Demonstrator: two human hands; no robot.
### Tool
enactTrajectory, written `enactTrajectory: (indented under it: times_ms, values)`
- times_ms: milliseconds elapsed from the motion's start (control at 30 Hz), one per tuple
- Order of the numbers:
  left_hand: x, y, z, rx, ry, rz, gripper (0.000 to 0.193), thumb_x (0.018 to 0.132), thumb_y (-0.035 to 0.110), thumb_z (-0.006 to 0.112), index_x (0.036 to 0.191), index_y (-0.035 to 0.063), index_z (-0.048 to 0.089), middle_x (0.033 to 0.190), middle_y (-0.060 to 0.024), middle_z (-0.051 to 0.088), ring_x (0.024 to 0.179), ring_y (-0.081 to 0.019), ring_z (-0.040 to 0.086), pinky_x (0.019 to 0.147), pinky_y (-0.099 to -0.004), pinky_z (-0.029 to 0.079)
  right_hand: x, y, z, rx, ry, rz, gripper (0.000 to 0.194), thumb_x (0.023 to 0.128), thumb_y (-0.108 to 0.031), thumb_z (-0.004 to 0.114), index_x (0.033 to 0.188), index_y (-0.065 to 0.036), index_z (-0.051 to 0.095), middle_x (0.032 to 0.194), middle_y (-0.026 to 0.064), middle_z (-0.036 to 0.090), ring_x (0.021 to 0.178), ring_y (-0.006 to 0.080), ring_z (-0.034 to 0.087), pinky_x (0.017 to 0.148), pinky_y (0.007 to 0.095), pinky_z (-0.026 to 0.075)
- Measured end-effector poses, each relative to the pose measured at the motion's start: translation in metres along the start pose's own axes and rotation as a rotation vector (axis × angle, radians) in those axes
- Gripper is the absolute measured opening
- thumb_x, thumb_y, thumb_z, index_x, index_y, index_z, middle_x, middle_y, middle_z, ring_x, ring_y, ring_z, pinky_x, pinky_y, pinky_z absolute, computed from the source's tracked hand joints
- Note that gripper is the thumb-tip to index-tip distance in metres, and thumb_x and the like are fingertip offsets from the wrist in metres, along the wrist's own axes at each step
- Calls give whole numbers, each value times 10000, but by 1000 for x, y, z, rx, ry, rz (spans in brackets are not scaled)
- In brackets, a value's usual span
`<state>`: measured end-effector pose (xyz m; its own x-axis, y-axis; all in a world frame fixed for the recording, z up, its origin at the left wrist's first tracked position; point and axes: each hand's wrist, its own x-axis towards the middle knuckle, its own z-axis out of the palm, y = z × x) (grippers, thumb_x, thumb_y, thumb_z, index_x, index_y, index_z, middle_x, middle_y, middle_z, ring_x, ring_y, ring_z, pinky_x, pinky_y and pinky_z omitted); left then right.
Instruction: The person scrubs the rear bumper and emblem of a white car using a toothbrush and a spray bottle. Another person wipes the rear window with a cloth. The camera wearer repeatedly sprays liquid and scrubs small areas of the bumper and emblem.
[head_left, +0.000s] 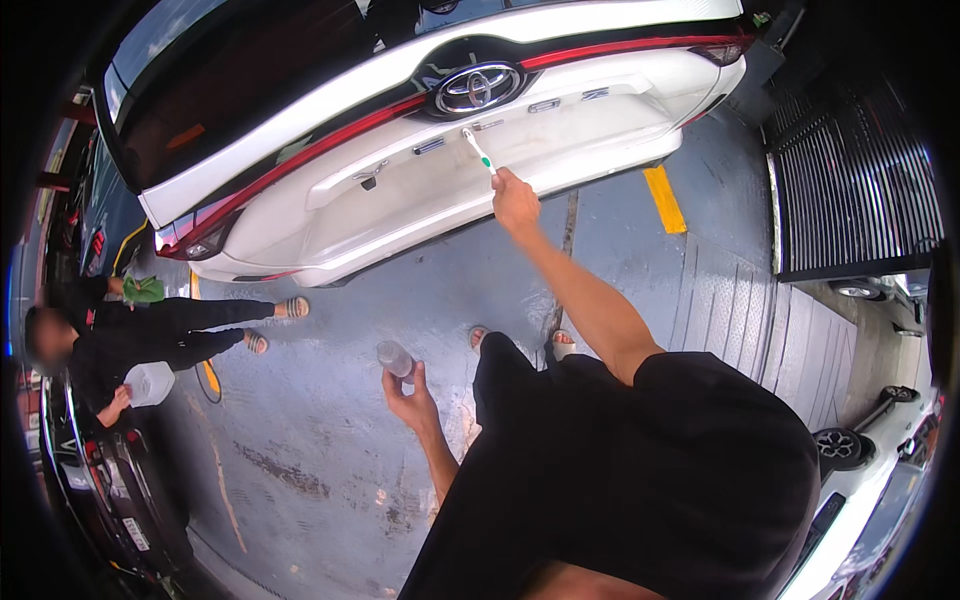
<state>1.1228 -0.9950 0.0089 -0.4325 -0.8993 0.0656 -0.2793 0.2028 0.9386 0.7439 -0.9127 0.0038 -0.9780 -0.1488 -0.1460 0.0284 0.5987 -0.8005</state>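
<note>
My right hand (516, 201) grips the handle of a white and green toothbrush (480, 152). Its bristle head is at the chrome lettering (487, 125) on the tailgate of a white Toyota car (405, 184), just below the round Toyota emblem (478, 88). The fisheye view does not settle whether the bristles touch the letter. Lower down, away from the car, my left hand (411, 401) holds a small translucent plastic bottle (394, 358) between thumb and fingers.
At the left stands another person (150, 322) in black, with a green cloth (142, 289) and a whitish plastic container (150, 384). A dark car (135, 480) is at lower left. A slatted metal gate (855, 180) and metal floor plates (757, 322) lie to the right.
</note>
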Motion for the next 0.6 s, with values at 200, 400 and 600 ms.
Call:
enactTrajectory:
  times_ms: [200, 400, 600]
  values:
    - [-102, -3, -9, 30, 142, -85, 560, 871, 45, 846, 1366, -69, 610, 1294, -176, 675, 1200, -277, 636, 1084, -426, 458, 76, 35, -89, -298, 415, -471, 163, 1016, -257, 650, 968, -119, 721, 935, 122, 709, 875, 367, 659, 768, 531, 514]
    - [-161, -12, -24, -22, 231, -117, 571, 865, 47, 848, 1370, -70, 607, 1299, -177, 672, 1201, -272, 629, 1081, -423, 456, 88, 19, -146, -388, 521, -658, 174, 1016, -268, 654, 981, -123, 744, 942, 95, 708, 914, 330, 658, 775, 495, 481]
    - [-208, -14, -39, -10, 278, -62, 560, 860, 38, 845, 1361, -60, 616, 1259, -165, 679, 1196, -267, 631, 1061, -412, 462, 2, 90, -158, -297, 351, -398, 210, 1040, -277, 625, 1047, -112, 755, 1037, 115, 732, 1021, 365, 658, 882, 519, 484]
